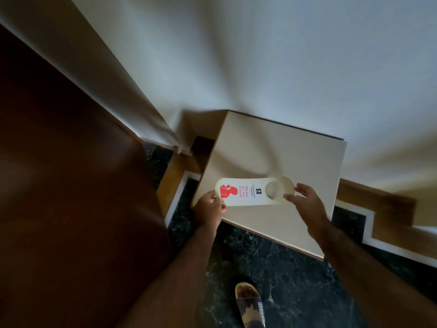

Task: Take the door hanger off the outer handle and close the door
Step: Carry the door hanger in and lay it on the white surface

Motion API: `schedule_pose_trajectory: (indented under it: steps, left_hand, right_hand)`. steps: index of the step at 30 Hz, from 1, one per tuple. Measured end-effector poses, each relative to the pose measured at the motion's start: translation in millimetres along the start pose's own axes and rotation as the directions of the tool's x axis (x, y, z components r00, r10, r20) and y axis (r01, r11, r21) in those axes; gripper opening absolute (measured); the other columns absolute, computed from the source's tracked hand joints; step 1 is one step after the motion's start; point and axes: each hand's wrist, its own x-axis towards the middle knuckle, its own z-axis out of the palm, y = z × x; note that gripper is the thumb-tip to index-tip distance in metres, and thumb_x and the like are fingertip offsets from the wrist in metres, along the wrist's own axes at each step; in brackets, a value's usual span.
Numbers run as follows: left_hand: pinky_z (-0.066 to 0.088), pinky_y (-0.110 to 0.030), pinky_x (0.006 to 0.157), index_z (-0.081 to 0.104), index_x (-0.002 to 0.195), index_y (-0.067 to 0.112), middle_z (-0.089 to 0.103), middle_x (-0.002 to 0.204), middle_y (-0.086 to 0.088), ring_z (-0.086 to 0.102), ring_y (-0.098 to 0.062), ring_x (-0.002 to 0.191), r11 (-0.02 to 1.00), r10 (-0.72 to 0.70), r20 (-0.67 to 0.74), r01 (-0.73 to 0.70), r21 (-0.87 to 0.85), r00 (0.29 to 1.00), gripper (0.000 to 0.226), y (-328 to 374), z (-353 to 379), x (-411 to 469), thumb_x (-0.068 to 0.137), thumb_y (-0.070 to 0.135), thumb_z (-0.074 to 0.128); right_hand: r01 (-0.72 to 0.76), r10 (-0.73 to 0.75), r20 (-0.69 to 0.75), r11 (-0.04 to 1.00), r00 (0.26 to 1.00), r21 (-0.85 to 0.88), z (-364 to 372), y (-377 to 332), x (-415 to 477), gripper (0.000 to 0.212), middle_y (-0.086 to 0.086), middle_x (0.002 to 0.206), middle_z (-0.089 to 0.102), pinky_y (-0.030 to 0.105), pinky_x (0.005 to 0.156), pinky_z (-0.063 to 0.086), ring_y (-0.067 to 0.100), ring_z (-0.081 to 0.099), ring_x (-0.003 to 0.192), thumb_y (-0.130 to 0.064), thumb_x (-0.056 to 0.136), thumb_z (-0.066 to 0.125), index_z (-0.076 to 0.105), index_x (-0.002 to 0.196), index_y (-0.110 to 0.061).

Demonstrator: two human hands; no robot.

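Note:
A cream door hanger with red "Please do not disturb" print and a round hole lies flat between both hands, just above a beige cabinet top. My left hand pinches its printed end. My right hand pinches the end with the hole. A dark brown wooden door fills the left side of the view. No door handle is in view.
The beige cabinet stands against a white wall. A pale door frame runs diagonally beside the door. The floor is dark marble with a white and wood border. My sandalled foot is at the bottom centre.

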Motion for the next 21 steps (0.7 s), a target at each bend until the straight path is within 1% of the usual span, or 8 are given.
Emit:
schedule_pose_trajectory:
  steps: [3,5,7,9,12,15,18,21]
  left_hand:
    - [0.067,-0.04,0.088,0.066,0.137,0.002,0.073,0.127,-0.016,0.073,-0.023,0.094,0.998,-0.061,-0.001,0.061,-0.031,0.998,0.035,-13,8,20,0.103,-0.003,0.059]
    - [0.066,-0.041,0.091,0.066,0.137,0.003,0.074,0.121,-0.016,0.074,-0.025,0.097,0.994,-0.106,0.034,0.107,-0.006,0.994,0.035,-15,6,30,0.102,0.001,0.062]
    - [0.061,-0.047,0.103,0.059,0.145,0.005,0.072,0.124,-0.019,0.073,-0.034,0.112,0.986,-0.167,0.073,0.166,0.019,0.983,0.047,-8,-2,35,0.1,0.01,0.068]
    - [0.052,-0.045,0.115,0.047,0.155,0.01,0.061,0.146,-0.02,0.061,-0.037,0.135,0.986,-0.162,0.083,0.157,0.064,0.983,0.065,2,-15,34,0.098,0.022,0.073]
    - [0.04,-0.044,0.12,0.029,0.165,0.013,0.034,0.169,-0.013,0.04,-0.033,0.153,0.951,0.05,0.078,-0.072,0.302,0.996,0.087,34,-40,22,0.096,0.043,0.074]
    - [0.025,-0.052,0.13,0.013,0.169,0.016,0.014,0.177,-0.008,0.019,-0.028,0.163,0.813,0.319,0.083,-0.318,0.489,0.944,0.098,89,-74,6,0.097,0.057,0.066]
    - [0.008,-0.055,0.132,0.006,0.169,0.019,0.004,0.179,-0.001,0.006,-0.021,0.165,0.63,0.552,0.089,-0.485,0.607,0.829,0.098,160,-109,-22,0.099,0.067,0.054]
    - [0.008,-0.059,0.131,0.011,0.169,0.02,0.008,0.178,0.0,0.008,-0.02,0.165,0.49,0.73,0.051,-0.574,0.656,0.682,0.097,231,-148,-64,0.097,0.078,0.039]
  right_hand:
    - [-0.023,0.023,-0.021,1.0,0.999,0.004,8,20,14,0.063,0.012,0.155,0.053,0.052,0.11,0.046,0.027,0.055,0.126,-0.022,0.095,0.078,0.047,0.15,-0.017]
    - [-0.024,0.024,-0.004,0.999,1.0,-0.032,8,24,18,0.067,0.013,0.157,0.052,0.053,0.113,0.046,0.03,0.055,0.131,-0.024,0.095,0.079,0.045,0.153,-0.017]
    - [0.059,-0.059,0.005,0.975,0.998,-0.216,7,15,18,0.079,0.016,0.163,0.044,0.055,0.118,0.04,0.037,0.047,0.144,-0.029,0.094,0.081,0.038,0.158,-0.014]
    - [0.231,-0.232,0.064,0.826,0.971,-0.514,2,-7,16,0.091,0.016,0.171,0.028,0.053,0.124,0.029,0.037,0.029,0.155,-0.037,0.093,0.081,0.03,0.163,-0.008]
    - [0.418,-0.455,0.169,0.53,0.874,-0.738,-11,-69,11,0.092,0.015,0.174,0.018,0.053,0.125,0.026,0.034,0.013,0.161,-0.048,0.099,0.069,0.023,0.165,-0.005]
    - [0.511,-0.65,0.234,0.275,0.723,-0.815,-23,-161,-13,0.086,0.017,0.173,0.024,0.057,0.123,0.029,0.035,0.013,0.161,-0.05,0.1,0.064,0.029,0.162,-0.001]
    - [0.563,-0.778,0.305,0.075,0.55,-0.823,-35,-246,-52,0.083,0.017,0.172,0.026,0.059,0.125,0.027,0.035,0.016,0.161,-0.049,0.101,0.064,0.034,0.16,0.0]
    - [0.581,-0.846,0.34,-0.045,0.411,-0.813,-47,-322,-96,0.082,0.017,0.171,0.027,0.059,0.126,0.025,0.034,0.017,0.161,-0.052,0.102,0.06,0.034,0.16,0.001]
